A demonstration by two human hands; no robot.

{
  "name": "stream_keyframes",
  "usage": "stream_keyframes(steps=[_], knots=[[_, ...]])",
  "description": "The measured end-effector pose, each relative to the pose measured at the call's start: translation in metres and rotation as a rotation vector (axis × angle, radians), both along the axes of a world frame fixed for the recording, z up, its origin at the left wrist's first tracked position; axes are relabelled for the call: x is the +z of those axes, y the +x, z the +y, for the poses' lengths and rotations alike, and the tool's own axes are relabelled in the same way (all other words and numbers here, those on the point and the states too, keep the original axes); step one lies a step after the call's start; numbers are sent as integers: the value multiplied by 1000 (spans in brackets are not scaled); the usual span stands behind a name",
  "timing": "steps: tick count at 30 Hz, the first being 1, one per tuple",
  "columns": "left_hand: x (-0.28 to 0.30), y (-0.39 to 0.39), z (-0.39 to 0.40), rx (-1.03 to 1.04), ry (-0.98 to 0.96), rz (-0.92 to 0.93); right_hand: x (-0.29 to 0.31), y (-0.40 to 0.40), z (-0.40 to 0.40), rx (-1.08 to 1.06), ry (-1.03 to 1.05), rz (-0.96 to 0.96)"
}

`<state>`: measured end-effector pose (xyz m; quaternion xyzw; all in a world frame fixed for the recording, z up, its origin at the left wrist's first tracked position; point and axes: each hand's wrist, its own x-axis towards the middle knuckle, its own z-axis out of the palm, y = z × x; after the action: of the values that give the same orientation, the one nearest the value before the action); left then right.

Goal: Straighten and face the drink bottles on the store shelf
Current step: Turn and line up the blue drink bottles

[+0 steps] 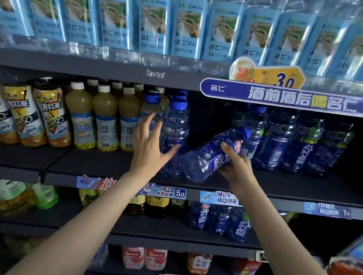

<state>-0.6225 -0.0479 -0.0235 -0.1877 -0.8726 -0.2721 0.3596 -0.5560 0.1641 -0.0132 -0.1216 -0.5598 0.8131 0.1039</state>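
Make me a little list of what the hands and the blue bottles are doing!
left hand: open, fingers spread, against the upright blue bottle
right hand: grips the tilted blue bottle
tilted bottle: leaning, cap up and to the right, base near the shelf edge
row of blue bottles: standing to the right
yellow juice bottles: standing to the left
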Motion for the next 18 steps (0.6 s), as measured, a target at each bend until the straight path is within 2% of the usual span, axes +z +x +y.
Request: stream_keyframes(steps=[4, 10, 12, 16, 18], knots=[[-2, -3, -1, 14, -37, 8, 8, 2, 1, 101, -208, 20], [0, 2, 1, 45, -55, -12, 15, 11, 4, 104, -224, 54], [2, 4, 2, 57, -48, -28, 15, 14, 4, 59, -115, 68], [5, 8, 6, 107, -18, -45, 9, 8, 3, -175, 333, 113], [5, 9, 8, 109, -1, -55, 5, 4, -1, -218, 506, 146]])
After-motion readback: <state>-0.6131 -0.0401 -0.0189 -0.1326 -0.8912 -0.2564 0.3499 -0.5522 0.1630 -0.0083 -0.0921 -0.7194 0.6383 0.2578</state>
